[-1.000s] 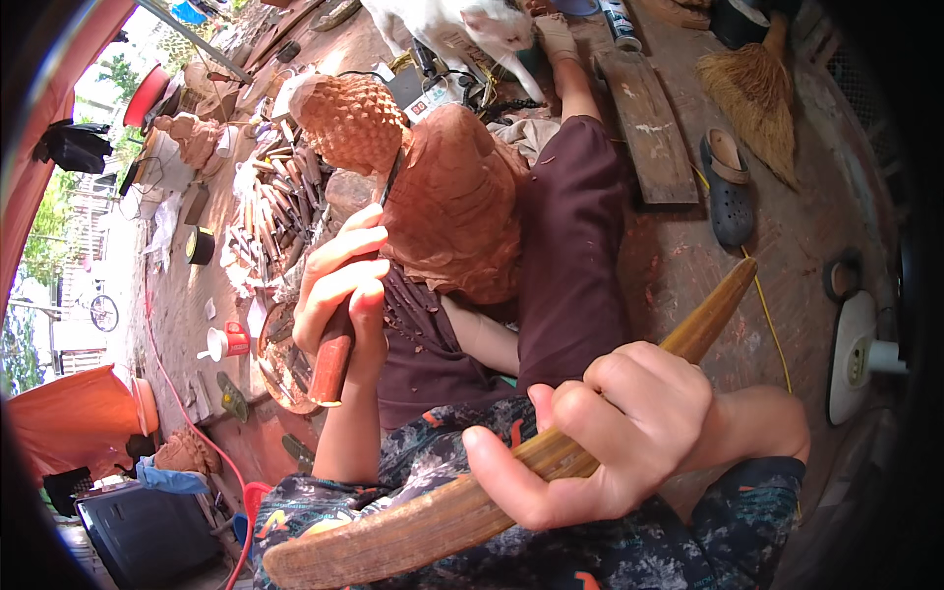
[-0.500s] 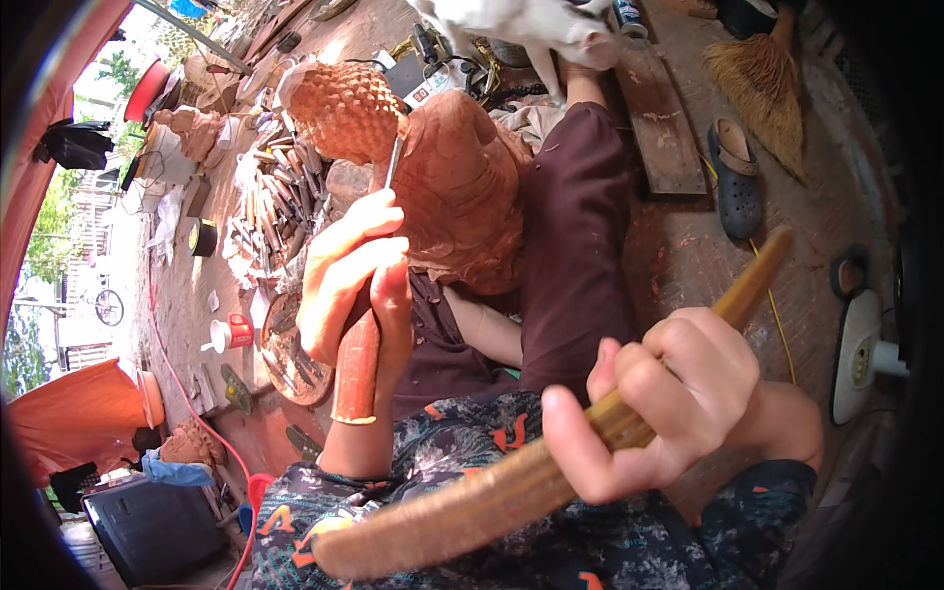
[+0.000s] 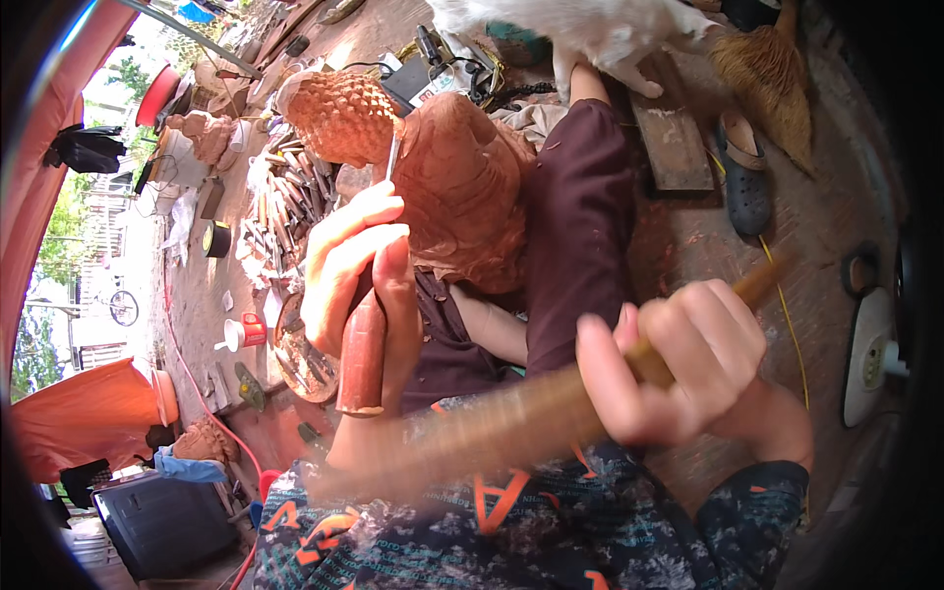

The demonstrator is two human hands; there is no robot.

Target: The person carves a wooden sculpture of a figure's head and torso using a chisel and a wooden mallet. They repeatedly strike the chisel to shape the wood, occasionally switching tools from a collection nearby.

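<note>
My left hand [image 3: 354, 261] is wrapped round the reddish wooden handle of a chisel [image 3: 363, 364]. Its narrow metal blade points away from me and meets the reddish-brown carved figure [image 3: 462, 187] between the knobbly, bumpy-textured head [image 3: 344, 116] and the body. The figure lies between my legs, its head to the left. In my right hand [image 3: 678, 359] is a long, tapered wooden mallet [image 3: 501, 418], gripped near its thin end. Motion smears its thick end, which lies across my lap just below the chisel handle's butt; whether they touch I cannot tell.
Many wooden-handled carving tools [image 3: 293, 192] lie heaped left of the figure. A white cat [image 3: 610, 34] stands beyond my foot, near a wooden board [image 3: 677, 147]. A straw broom [image 3: 772, 84] and a dark clog [image 3: 745, 177] are at right, a red-and-white cup [image 3: 246, 332] at left.
The mallet's thick end has swung upward, toward the chisel's butt. My left hand and the chisel stay almost in place. The cat has moved to the right.
</note>
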